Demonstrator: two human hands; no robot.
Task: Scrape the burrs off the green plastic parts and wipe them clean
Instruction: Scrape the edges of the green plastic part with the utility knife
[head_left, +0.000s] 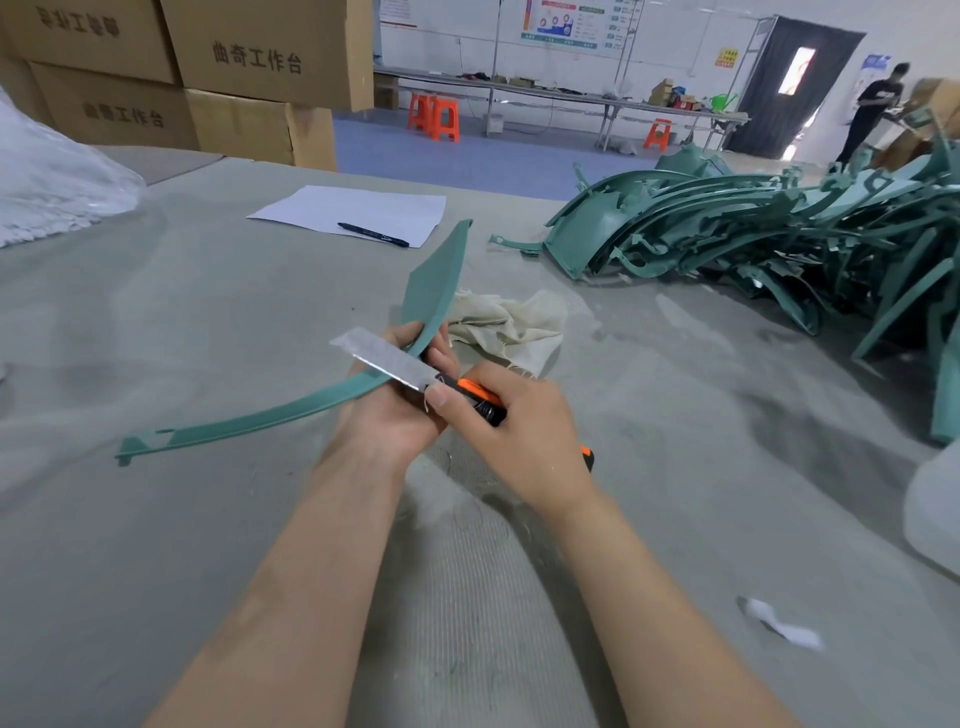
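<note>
Tabletop (182, 322): grey felt-like cover, fills most of the view. Stack of cardboard boxes (208, 73) beyond its far left corner, crumpled clear plastic sheeting (47, 182) on the left edge.

Pile of green plastic parts (779, 234) along the far right edge, curved strips tangled together, spilling toward the right side. One small green piece (511, 244) lies loose just beside the pile's left end.

White paper sheet (358, 208) near the far edge, about centre, with a dark pen (373, 235) lying on it.

Green part (270, 410) in work: long curved strip, mid-tabletop, held above the cover. Wide end points up toward the far edge, thin notched end sweeps out toward the left edge.

Beige rag (511, 325) bunched on the tabletop just behind the hands, touching nothing held as far as I can tell.

Left hand (395, 410): grip curled round the green part at its bend, fingers wrapped from behind, thumb on the near face.

Right hand (524, 426): grip closed round the orange and black handle of a utility knife (415, 369), thumb pressed on top near the blade. Blade extended, lying across the strip's edge right at the left-hand fingers.

Small white scrap (779, 623) near the near right corner.
</note>
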